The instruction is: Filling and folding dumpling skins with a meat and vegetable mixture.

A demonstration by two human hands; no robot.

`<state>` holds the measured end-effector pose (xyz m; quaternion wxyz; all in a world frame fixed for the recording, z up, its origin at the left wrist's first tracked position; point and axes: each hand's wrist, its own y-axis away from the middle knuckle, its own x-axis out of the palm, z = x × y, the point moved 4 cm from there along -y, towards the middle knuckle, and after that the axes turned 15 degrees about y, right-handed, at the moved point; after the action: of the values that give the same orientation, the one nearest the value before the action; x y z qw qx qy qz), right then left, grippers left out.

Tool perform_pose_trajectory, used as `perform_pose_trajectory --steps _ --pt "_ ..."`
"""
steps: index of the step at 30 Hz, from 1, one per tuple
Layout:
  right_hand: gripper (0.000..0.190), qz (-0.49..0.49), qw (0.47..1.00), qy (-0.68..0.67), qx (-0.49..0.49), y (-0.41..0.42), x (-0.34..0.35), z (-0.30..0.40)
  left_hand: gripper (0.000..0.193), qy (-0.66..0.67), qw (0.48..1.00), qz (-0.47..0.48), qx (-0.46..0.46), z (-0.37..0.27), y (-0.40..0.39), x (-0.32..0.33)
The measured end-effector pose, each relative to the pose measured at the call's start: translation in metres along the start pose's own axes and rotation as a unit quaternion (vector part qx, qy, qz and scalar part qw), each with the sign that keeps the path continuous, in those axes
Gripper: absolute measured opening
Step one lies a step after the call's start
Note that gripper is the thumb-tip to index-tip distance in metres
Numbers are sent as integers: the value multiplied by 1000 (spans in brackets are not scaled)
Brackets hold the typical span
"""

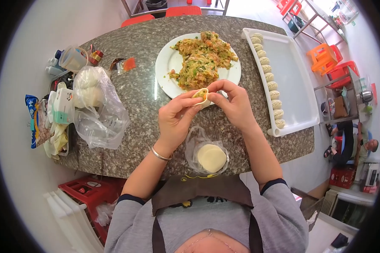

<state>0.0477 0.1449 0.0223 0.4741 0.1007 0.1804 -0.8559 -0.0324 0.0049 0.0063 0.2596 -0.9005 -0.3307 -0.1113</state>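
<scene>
Between my two hands is a partly folded dumpling (204, 102), its round dough wrapper curved up around a bit of filling that still shows at the top. My left hand (179, 112) cradles it from the left with fingers and thumb. On the other side, my right hand (232, 101) pinches the wrapper's edge between thumb and index finger. Just beyond them lies a white plate (166, 64) heaped with chopped vegetable and meat filling (199, 64). Nearer my body, a stack of round dough wrappers (212, 157) rests on a clear plastic bag (193, 142).
On the right, a white plastic tray (296, 82) carries one column of pleated dumplings (269, 77) along its left side. Leftward on the granite table (139, 126) are a plastic bag of dough (96, 110), a tissue pack (63, 104) and a clear cup (72, 58). A person (351, 142) sits far right.
</scene>
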Motion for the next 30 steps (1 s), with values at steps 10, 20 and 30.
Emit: perform_pose_trajectory --steps 10,20,30 --pt "7 -76 972 167 -146 8 1 11 20 -77 995 -50 -51 7 2 -5" --pt "9 -6 995 85 -54 5 -2 3 20 -32 997 -17 -69 -1 1 1" --pt "8 -46 994 86 -49 7 -2 2 15 6 998 -49 -47 7 1 -8"
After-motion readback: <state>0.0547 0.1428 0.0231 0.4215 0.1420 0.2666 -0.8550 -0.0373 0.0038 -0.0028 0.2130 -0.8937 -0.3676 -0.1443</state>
